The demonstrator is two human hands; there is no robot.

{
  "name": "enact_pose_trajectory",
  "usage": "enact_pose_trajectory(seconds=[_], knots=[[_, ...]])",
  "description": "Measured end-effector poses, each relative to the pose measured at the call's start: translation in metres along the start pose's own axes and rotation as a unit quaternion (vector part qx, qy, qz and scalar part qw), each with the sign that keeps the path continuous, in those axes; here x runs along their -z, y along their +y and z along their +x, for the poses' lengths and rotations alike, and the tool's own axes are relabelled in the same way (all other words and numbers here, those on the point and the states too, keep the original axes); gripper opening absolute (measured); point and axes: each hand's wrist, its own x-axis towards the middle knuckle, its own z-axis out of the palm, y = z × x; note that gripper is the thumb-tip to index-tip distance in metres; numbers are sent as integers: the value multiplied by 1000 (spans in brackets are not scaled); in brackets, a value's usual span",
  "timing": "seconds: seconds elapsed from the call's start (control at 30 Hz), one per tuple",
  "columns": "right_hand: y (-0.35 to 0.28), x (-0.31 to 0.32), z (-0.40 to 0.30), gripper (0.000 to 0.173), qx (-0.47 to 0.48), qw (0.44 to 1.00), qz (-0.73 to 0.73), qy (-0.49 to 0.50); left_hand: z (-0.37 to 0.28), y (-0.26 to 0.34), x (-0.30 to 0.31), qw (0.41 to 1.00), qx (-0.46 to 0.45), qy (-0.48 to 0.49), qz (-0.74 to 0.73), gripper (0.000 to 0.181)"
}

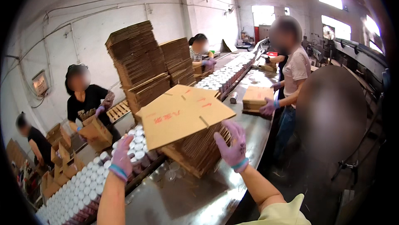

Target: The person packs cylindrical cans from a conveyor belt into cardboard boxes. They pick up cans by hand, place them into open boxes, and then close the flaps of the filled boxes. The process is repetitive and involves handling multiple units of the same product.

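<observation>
A stack of flattened cardboard cartons (pixel 199 150) stands on the metal table in front of me. Across its top lies a flat carton sheet (pixel 184 115) with red printing and dark slots, turned askew to the stack. My right hand (pixel 232 145), in a purple glove with a blue cuff, is by the stack's right side, fingers apart. Its fingertips come close to the sheet's edge; whether they touch is unclear. To the left of the sheet, my left hand (pixel 121 159), gloved the same way, is raised beside white-topped cans (pixel 137 145) and holds nothing.
White-lidded cans (pixel 78 187) run in a long row along the table's left. Taller carton stacks (pixel 134 56) rise behind. One person (pixel 87 100) holds an open carton (pixel 96 134); another (pixel 294 69) grips a carton pile (pixel 257 97). Clear plastic discs (pixel 170 175) lie on the metal table (pixel 156 203).
</observation>
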Motion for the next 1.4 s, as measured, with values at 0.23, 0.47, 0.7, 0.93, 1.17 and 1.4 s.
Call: enact_pose_trajectory(seconds=[0.23,0.47,0.7,0.93,1.17,1.4], knots=[[188,-63,126,57,-150,951,207,-177,69,24,-141,935,197,-101,-276,39],[271,-137,160,59,-515,589,424,-456,79,-19,-137,922,176,-93,-331,42],[166,-100,180,55,-322,769,321,-449,28,-33,-109,953,29,-41,-297,36],[0,-33,108,49,-70,826,203,-521,-141,-61,-6,949,14,138,-284,26],[-86,-25,-93,74,-263,531,215,-776,-278,-64,62,934,2,332,131,26],[-76,14,-287,40,347,778,204,-482,-253,-43,45,954,-51,233,181,30]])
